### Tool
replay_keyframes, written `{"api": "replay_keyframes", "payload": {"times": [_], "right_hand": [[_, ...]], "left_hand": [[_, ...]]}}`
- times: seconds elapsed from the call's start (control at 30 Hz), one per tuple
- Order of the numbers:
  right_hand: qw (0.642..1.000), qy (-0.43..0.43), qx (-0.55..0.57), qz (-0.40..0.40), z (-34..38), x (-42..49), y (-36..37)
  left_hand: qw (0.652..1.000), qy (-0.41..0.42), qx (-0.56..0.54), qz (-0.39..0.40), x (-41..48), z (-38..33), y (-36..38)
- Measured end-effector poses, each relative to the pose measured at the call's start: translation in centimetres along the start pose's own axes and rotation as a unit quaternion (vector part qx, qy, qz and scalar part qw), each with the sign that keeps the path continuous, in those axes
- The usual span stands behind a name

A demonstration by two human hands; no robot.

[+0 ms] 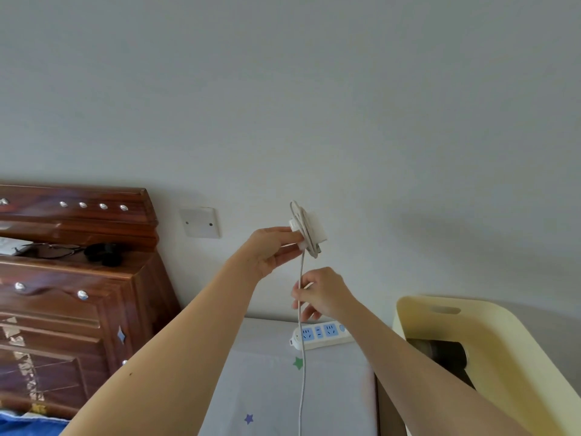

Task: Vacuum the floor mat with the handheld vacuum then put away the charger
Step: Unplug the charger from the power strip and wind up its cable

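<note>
Head view. Fingers (287, 231) of the left hand (270, 250) are curled round the charger (309, 226), a white block held up in front of the pale wall (314, 105). We cannot tell whether the block touches the wall. Several turns of its white cable (301, 372) are looped round the block, and the loops stand above it and drop below it.

From the block the cable falls straight down. The right hand (323, 297), just below the left, pinches it between thumb and fingertips, with the other fingers loosely bent. Below that pinch the cable hangs on, passing in front of the power strip (323, 333) and running out at the bottom edge of the frame.

We note both forearms reaching up from the lower frame, bare.

The power strip is white with blue socket faces. It lies on a worktop (267, 388) covered by a pale cloth printed with small stars, close to the wall.

To the left stands a dark carved wooden cabinet (63, 309) with metal studs. On its ledge lie a pair of glasses (50, 248) and, beside them, a black object (105, 253) we cannot identify. A blank white wall plate (199, 222) sits between the cabinet and the charger.

To the right is a pale yellow plastic frame (490, 335) with something dark inside it, too hidden to tell.
</note>
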State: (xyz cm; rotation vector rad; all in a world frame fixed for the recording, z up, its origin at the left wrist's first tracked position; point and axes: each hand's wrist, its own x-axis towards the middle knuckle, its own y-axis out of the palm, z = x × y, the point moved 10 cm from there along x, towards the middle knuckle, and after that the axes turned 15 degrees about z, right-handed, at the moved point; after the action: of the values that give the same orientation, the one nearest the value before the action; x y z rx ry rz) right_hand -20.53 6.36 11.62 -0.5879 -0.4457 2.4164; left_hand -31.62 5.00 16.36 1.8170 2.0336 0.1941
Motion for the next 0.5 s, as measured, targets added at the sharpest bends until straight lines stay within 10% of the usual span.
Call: {"api": "replay_keyframes", "payload": {"times": [0.2,0.5], "right_hand": [[0.997,-0.01,-0.057,0.047,1.6,-0.3,0.9],[0.98,0.052,-0.171,-0.089,2.6,-0.8,-3.1]], "left_hand": [[0.984,0.06,0.127,-0.109,-0.9,-1.3,-2.4],[0.828,0.052,0.529,-0.18,-1.8,-2.9,-2.3]]}}
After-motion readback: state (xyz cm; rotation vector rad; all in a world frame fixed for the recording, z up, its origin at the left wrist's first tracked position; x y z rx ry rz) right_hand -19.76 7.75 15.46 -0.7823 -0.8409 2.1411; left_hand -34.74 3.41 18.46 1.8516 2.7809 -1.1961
